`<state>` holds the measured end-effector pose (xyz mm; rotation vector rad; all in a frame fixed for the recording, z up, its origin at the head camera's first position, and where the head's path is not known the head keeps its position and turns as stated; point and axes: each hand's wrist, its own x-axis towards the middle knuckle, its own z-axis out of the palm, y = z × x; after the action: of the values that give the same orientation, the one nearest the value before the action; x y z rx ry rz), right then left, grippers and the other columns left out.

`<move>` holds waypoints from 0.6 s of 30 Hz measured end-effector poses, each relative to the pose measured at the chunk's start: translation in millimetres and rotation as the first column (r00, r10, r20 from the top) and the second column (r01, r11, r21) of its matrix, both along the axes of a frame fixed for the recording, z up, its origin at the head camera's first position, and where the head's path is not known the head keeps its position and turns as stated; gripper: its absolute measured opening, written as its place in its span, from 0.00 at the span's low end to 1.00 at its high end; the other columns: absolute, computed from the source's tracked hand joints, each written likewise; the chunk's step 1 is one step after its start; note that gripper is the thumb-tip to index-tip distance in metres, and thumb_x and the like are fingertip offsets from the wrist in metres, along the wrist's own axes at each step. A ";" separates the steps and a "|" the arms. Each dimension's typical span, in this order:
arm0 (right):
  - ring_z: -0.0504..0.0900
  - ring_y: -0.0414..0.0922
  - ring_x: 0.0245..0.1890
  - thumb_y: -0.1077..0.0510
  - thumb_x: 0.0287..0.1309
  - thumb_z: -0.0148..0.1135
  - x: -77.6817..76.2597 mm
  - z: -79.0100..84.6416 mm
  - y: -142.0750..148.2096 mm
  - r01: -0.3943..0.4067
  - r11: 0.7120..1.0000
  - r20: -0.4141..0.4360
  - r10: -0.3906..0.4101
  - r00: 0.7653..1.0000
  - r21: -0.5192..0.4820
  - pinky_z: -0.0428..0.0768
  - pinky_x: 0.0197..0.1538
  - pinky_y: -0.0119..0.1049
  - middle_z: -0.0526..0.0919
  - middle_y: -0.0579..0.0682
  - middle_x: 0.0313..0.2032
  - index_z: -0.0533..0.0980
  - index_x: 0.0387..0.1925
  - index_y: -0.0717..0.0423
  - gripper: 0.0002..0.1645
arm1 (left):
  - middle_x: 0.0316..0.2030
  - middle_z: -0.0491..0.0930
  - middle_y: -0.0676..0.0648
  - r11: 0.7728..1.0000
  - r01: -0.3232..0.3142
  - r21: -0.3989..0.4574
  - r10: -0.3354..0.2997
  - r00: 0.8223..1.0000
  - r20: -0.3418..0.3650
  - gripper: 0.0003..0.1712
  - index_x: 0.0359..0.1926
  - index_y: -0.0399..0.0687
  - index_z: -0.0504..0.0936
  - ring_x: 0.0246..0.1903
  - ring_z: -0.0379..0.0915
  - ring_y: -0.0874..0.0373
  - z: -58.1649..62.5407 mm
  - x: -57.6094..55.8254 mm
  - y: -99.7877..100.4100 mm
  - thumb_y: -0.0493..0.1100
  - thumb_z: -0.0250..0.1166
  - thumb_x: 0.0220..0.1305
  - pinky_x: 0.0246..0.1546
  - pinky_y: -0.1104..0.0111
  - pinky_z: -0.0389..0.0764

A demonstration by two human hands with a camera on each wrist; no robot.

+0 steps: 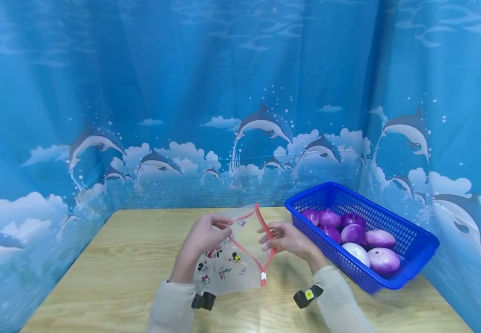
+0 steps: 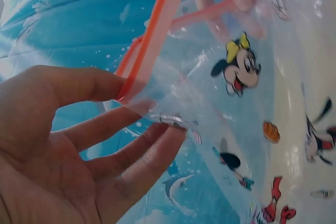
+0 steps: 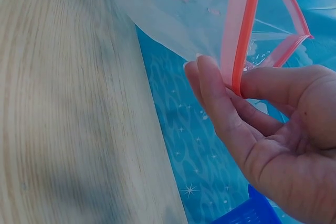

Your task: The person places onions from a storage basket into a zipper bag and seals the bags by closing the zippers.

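A clear zip bag [image 1: 240, 266] printed with cartoon figures hangs between both hands, its red-edged mouth spread apart. My left hand [image 1: 207, 236] pinches one side of the red rim between thumb and fingers, as the left wrist view shows at the rim [image 2: 142, 51]. On the opposite side, my right hand [image 1: 288, 240] pinches the other red edge [image 3: 244, 40], thumb inside and fingers outside. A white slider [image 1: 263, 276] sits at the near end of the zip. No contents show inside the bag.
To the right, a blue plastic basket [image 1: 417, 245] holds several purple onions [image 1: 353, 234] and a whitish one [image 1: 356, 253]. Everything is on a light wooden table [image 1: 132, 259]. A blue dolphin-print curtain [image 1: 207, 92] closes off the back and sides.
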<state>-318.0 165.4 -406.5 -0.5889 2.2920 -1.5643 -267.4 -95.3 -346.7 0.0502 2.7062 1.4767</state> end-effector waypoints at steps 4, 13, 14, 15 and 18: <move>0.90 0.52 0.43 0.69 0.65 0.63 2.2 1.7 -1.3 -0.002 1.000 0.000 0.002 1.000 0.011 0.92 0.46 0.44 0.84 0.73 0.53 0.74 0.64 0.66 0.25 | 0.53 0.83 0.40 1.000 0.013 0.010 -0.013 1.000 -0.009 0.20 0.57 0.48 0.84 0.41 0.83 0.51 2.0 1.7 3.0 0.38 0.67 0.64 0.35 0.64 0.91; 0.91 0.54 0.45 0.68 0.66 0.61 4.8 3.5 -3.1 -0.023 1.000 -0.006 0.023 1.000 0.015 0.91 0.48 0.44 0.84 0.72 0.54 0.75 0.63 0.64 0.24 | 0.53 0.84 0.39 0.999 0.029 0.032 -0.028 0.999 -0.027 0.17 0.56 0.46 0.85 0.38 0.84 0.51 -2.5 -0.7 10.4 0.36 0.65 0.66 0.34 0.65 0.91; 0.90 0.55 0.45 0.68 0.67 0.61 5.0 3.8 -3.3 -0.028 1.000 -0.009 0.028 1.000 0.013 0.91 0.48 0.44 0.84 0.72 0.54 0.75 0.64 0.64 0.24 | 0.53 0.84 0.39 0.999 0.032 0.044 -0.030 0.999 -0.026 0.17 0.56 0.46 0.84 0.38 0.84 0.52 -3.5 -1.5 11.4 0.36 0.65 0.67 0.34 0.66 0.91; 0.90 0.55 0.45 0.68 0.67 0.60 5.2 4.0 -3.6 -0.034 0.999 -0.010 0.034 0.999 0.011 0.91 0.48 0.44 0.84 0.72 0.54 0.75 0.64 0.64 0.24 | 0.53 0.84 0.38 0.997 0.036 0.061 -0.035 0.999 -0.026 0.17 0.56 0.45 0.84 0.38 0.84 0.52 -4.6 -2.2 12.3 0.35 0.65 0.67 0.35 0.66 0.91; 0.90 0.56 0.45 0.69 0.67 0.59 5.4 3.8 -4.5 -0.036 0.999 -0.002 0.036 0.999 0.002 0.91 0.48 0.44 0.84 0.72 0.54 0.75 0.64 0.65 0.24 | 0.52 0.83 0.38 0.994 0.045 0.102 -0.042 0.999 -0.024 0.16 0.56 0.42 0.84 0.39 0.83 0.52 -7.7 -4.0 13.9 0.34 0.64 0.69 0.35 0.67 0.91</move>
<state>-312.6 160.9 -402.8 -0.6280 2.2715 -1.5455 -271.3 -81.4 -354.4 0.1297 2.6257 1.6107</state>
